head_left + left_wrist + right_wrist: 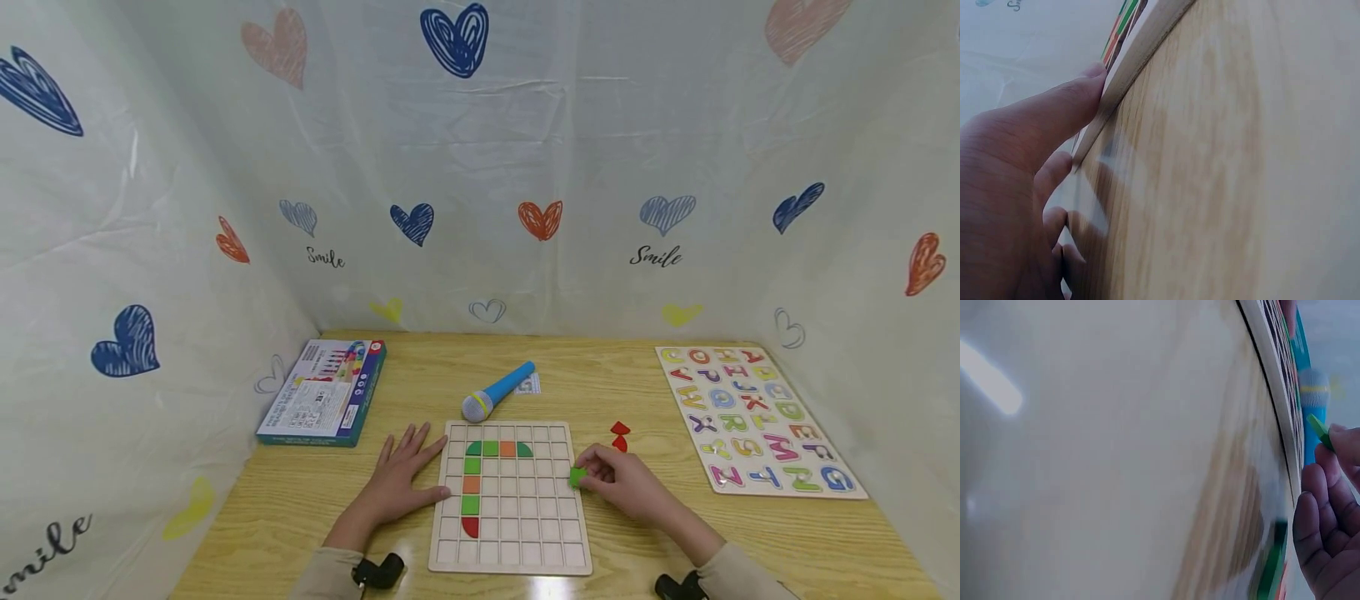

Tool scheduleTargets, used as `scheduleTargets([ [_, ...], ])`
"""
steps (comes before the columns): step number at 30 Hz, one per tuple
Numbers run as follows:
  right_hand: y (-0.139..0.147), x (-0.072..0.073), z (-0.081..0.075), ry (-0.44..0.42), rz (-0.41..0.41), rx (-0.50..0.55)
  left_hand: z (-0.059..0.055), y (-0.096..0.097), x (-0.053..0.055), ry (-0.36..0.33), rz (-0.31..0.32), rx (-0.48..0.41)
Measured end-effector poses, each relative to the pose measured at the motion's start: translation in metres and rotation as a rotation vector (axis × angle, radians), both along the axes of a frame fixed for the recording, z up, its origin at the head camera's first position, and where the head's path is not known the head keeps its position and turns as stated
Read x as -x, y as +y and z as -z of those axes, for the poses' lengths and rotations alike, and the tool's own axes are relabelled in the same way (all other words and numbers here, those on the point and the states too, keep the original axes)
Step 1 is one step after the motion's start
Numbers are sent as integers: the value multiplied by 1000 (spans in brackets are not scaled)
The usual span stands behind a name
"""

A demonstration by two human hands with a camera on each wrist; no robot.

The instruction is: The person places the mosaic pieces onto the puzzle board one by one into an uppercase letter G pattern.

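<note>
A pale wooden grid board (528, 531) lies on the table. Coloured tiles form a row along its upper part and a column down its left side. They include an orange square (507, 449), green squares (470, 504), dark green rounded corners (525, 450) and a red rounded piece (470, 527) at the column's foot. My left hand (397, 483) lies spread beside the board, thumb touching its left edge. At the board's right edge, my right hand (618, 482) pinches a light green tile (1318, 430) between thumb and forefinger, raised above the table in the right wrist view.
Two red pieces (619, 428) lie beyond the right hand; a dark green piece (1270, 570) shows beneath it. A blue toy microphone (498, 390) lies behind the board, over a small printed card (529, 384). A boxed set (322, 392) sits back left, an alphabet puzzle (761, 421) right.
</note>
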State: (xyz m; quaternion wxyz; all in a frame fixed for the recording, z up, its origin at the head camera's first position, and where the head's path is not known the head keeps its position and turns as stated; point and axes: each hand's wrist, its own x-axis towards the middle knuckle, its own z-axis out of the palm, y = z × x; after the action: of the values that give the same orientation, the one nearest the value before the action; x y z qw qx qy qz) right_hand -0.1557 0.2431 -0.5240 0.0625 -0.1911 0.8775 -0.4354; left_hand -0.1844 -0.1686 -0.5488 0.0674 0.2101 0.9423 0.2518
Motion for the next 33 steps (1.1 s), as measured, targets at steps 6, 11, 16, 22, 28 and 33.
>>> scheduleTargets([
  [6,-35,-6,-1,4,-64,4,0,0,0,2,0,-5],
  [11,-63,-12,-3,-13,-107,-12,1,0,0,-3,-2,-10],
  [16,-88,-16,-3,-10,-163,0,1,1,1,5,-7,-7],
  [22,-110,-20,-2,5,-224,3,1,2,0,21,-9,-3],
  [28,-127,-22,-1,8,-231,-63,0,2,0,13,-11,-10],
  [33,-132,-23,-2,22,-253,-141,0,1,-1,12,-10,-14],
])
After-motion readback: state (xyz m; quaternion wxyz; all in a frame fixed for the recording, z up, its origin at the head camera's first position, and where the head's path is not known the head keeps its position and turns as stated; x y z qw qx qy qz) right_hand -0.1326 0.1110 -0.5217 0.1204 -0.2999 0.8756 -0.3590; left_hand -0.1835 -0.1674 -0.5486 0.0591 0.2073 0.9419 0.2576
